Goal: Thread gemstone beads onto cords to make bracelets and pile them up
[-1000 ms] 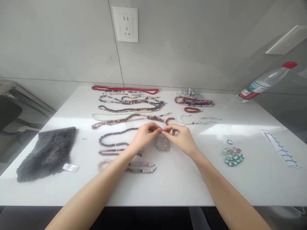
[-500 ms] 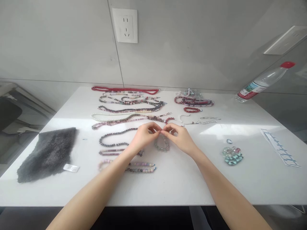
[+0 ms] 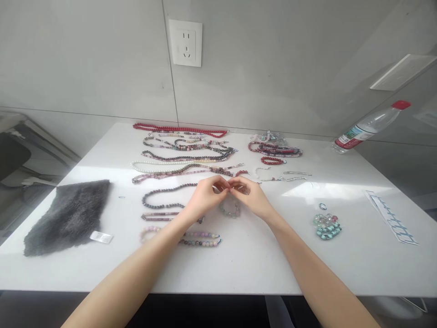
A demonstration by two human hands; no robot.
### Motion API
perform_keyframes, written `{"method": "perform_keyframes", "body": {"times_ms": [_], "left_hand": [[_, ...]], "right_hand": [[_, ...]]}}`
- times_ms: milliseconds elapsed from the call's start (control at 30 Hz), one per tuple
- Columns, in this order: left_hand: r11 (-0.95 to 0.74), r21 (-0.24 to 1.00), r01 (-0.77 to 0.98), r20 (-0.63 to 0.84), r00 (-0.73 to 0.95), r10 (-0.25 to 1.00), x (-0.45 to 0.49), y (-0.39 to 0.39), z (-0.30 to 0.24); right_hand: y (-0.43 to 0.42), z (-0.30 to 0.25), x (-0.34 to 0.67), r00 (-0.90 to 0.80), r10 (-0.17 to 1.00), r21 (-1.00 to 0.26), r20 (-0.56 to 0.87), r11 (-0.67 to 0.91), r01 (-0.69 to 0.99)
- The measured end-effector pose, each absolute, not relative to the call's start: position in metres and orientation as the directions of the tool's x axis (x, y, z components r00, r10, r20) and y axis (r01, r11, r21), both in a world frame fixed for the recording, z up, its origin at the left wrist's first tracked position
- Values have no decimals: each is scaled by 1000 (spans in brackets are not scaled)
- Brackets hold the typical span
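Observation:
Over the middle of the white table [image 3: 252, 269], my left hand [image 3: 210, 193] and my right hand [image 3: 251, 195] meet at the fingertips, both pinched closed. A pale green and clear beaded bracelet [image 3: 230, 213] hangs in a loop just below them, its upper ends running up to my fingers. The exact spot where the fingers grip is too small to make out. Close by my left hand lies a dark bead strand [image 3: 160, 187], partly covered by the hand. Under my left forearm runs a strand of large pastel beads [image 3: 201, 242].
Rows of bead strands, among them a red one [image 3: 177, 129] and a white one [image 3: 153, 166], lie at the back. A dark fluffy cloth [image 3: 68, 218] is at left. At right are turquoise beads [image 3: 328, 231], a paper strip [image 3: 392, 218] and a bottle [image 3: 367, 130] by the wall.
The camera view has tilted slightly. My hands stay fingertip to fingertip, and the right hand's fingers have shifted a little. The bracelet still hangs beneath them.

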State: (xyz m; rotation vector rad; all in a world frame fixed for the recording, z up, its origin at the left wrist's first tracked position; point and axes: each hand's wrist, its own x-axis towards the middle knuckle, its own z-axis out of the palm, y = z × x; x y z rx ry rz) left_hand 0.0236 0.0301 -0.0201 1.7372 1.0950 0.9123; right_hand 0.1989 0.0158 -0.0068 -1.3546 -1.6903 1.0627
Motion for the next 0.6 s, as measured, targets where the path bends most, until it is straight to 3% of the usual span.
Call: {"method": "perform_keyframes", "body": {"times_ms": [600], "left_hand": [[-517, 765, 384, 414, 322, 851, 26, 22, -15]], "right_hand": [[19, -8, 200, -177, 984, -950, -24, 32, 311]]}}
